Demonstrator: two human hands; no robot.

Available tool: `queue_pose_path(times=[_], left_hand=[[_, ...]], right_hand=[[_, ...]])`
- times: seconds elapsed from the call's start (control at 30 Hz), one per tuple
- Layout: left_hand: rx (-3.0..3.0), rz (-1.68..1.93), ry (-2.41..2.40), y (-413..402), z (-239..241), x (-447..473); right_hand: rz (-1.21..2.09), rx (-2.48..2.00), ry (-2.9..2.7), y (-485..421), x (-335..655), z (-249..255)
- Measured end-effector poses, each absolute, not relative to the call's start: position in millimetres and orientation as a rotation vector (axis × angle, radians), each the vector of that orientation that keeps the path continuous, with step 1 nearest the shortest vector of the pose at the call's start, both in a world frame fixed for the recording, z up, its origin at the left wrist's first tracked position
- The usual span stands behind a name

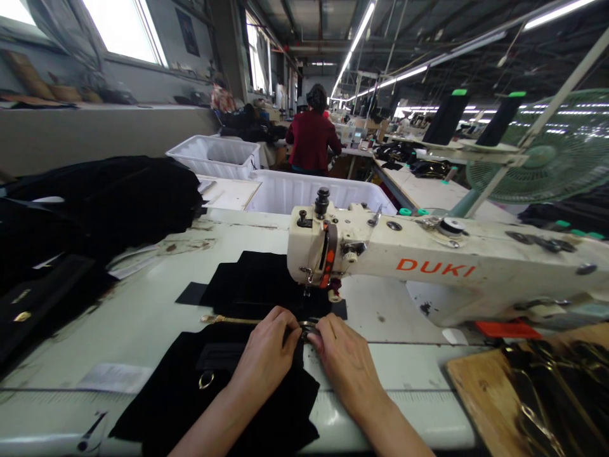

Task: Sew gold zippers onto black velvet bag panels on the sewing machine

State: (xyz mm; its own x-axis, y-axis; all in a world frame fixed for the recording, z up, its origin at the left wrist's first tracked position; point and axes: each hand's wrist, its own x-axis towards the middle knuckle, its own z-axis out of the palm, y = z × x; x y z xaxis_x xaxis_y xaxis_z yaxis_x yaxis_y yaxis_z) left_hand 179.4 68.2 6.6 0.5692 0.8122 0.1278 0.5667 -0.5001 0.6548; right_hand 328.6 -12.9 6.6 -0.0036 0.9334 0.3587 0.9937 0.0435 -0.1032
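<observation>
A thin gold chain-like strip [238,321] with a clasp-like piece at its left end runs across the bench, just in front of the sewing machine [314,247]. My left hand [271,343] is closed in a pinch on the strip near its right part. My right hand [345,355] pinches the strip's right end, where a small dark piece shows between the hands. Below my left hand lies a black fabric piece [176,374] with a gold ring [206,380]. Further black panels [247,279] lie flat behind the strip, partly under the machine head.
A pile of black fabric [104,197] covers the bench's left side. At right, a wooden board [471,381] bears black straps with gold hardware. White plastic bins [314,190] stand behind the bench, and a fan [547,152] is at right. A person in dark red [311,136] sits further back.
</observation>
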Motion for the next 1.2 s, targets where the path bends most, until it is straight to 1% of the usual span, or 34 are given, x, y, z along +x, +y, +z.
queue_pose_path(times=[0.47,0.7,0.93,1.2], left_hand=[[2.194,0.679,1.096,63.1,3.9,181.6],[2.217,0.690,1.067,60.4,2.7,183.0],[2.228,0.697,1.051,61.0,2.3,181.7],[2.222,0.706,1.041,67.1,-0.1,176.4]], right_hand=[[-0.307,-1.912,-2.081,-11.5,324.3,10.6],[-0.358,-1.973,-2.112,-9.2,316.5,20.1],[-0.284,-1.922,-2.193,-8.4,325.8,17.8],[-0.246,-1.981,-2.026,-13.8,329.9,8.1]])
